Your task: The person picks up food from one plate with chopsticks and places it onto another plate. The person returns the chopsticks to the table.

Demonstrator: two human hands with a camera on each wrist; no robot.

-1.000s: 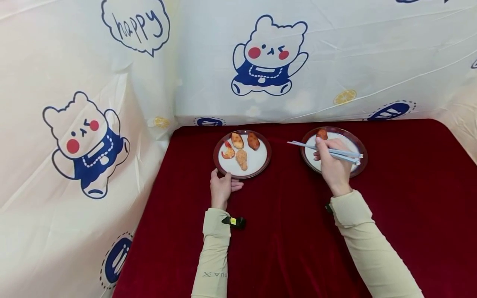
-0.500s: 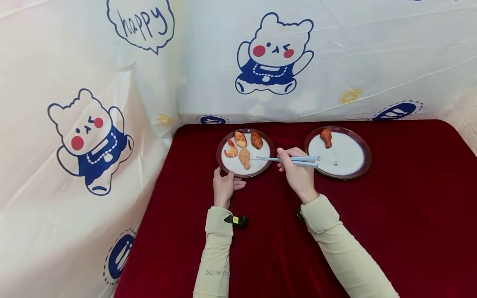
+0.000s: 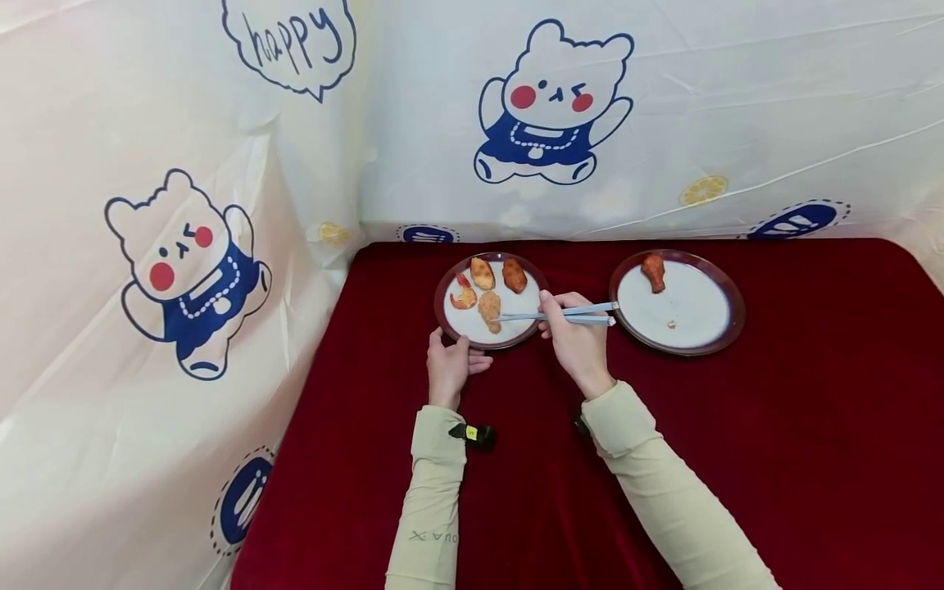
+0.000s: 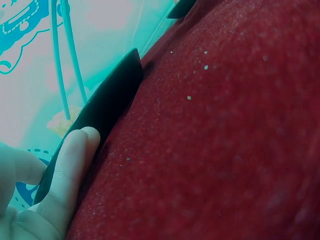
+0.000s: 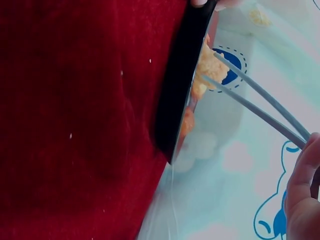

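My right hand (image 3: 580,348) grips a pair of pale blue chopsticks (image 3: 599,320) pointing left. Their tips are at a breaded drumstick (image 3: 490,310) on the left plate (image 3: 509,335); in the right wrist view the two chopsticks stand apart, against the breaded drumstick (image 5: 212,65). With my left hand (image 3: 447,369) I hold the near left rim of that plate. In the left wrist view, fingers (image 4: 67,170) lie along the dark outer wall of the plate (image 4: 112,100). Beside the drumstick are a shrimp (image 3: 464,297), a golden wing-like piece (image 3: 483,274) and a browner piece (image 3: 515,276).
To the right stands another brown-rimmed plate (image 3: 701,303) with a reddish drumstick (image 3: 653,273) and a small crumb (image 3: 671,324). A dark red cloth (image 3: 531,492) covers the table. White printed sheets (image 3: 413,123) hang behind and at the left.
My right hand has moved left from above the right plate, bringing the chopsticks to the breaded drumstick. The left hand keeps its place at the plate's rim. The view has shifted slightly.
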